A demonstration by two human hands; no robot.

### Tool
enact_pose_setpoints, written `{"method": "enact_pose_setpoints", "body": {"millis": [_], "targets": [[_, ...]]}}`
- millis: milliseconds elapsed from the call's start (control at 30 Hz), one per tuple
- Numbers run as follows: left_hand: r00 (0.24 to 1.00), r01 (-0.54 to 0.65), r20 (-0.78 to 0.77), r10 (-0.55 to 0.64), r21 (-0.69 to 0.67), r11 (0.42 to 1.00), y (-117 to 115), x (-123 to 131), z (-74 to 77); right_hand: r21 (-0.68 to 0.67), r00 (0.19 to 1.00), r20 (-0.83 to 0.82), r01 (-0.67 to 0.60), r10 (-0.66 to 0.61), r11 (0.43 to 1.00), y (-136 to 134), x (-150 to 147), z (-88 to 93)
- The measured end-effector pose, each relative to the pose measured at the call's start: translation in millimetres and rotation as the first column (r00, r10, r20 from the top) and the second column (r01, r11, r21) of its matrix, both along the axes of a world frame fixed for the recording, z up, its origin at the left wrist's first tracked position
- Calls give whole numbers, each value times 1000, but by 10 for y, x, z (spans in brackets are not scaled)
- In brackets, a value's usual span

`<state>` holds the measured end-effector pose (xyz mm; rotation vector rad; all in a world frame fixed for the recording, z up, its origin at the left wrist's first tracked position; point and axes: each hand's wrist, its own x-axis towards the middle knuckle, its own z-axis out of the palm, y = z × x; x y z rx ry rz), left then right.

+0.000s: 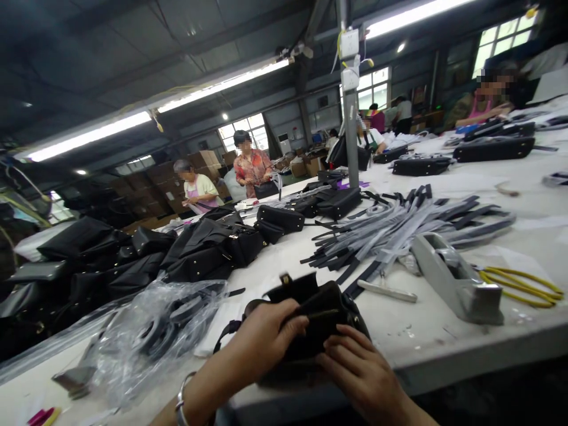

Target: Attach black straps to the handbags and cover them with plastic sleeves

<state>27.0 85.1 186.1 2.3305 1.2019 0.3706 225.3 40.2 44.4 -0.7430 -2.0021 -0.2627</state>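
A small black bag (310, 349) lies at the table's front edge with its top open and a zipper line showing inside. My left hand (270, 331), with a bracelet on the wrist, grips the bag's upper edge between thumb and fingers. On the bag's right front side rests my right hand (359, 367), its fingers bent against the black material. A flap with a metal fitting (286, 278) stands up behind the opening. The bag's underside is hidden.
Clear plastic with coiled straps (164, 331) and piled black bags (190, 242) lie left. Wrapped straps (399, 231), a grey tape dispenser (457, 278) and yellow-handled scissors (523, 284) lie right. A pole (351, 136) rises behind; several people work around the table (470, 343).
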Motion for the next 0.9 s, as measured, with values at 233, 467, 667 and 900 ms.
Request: {"method": "enact_pose_setpoints", "body": {"millis": [233,467,667,900], "targets": [[999,-19,49,23,-82,996,-341,-102,-579,-243,957,-282,-144,73,959,85,341,405],[995,78,-72,-72,88,993,-451,-183,-759,-593,995,-96,-70,17,802,724,83,900],[980,181,-107,-166,148,972,-468,-229,-888,-681,965,118,-92,232,727,1003,-89,879],[993,89,62,-99,149,985,-524,-343,-899,-537,891,373,-22,260,843,746,30,701]]}}
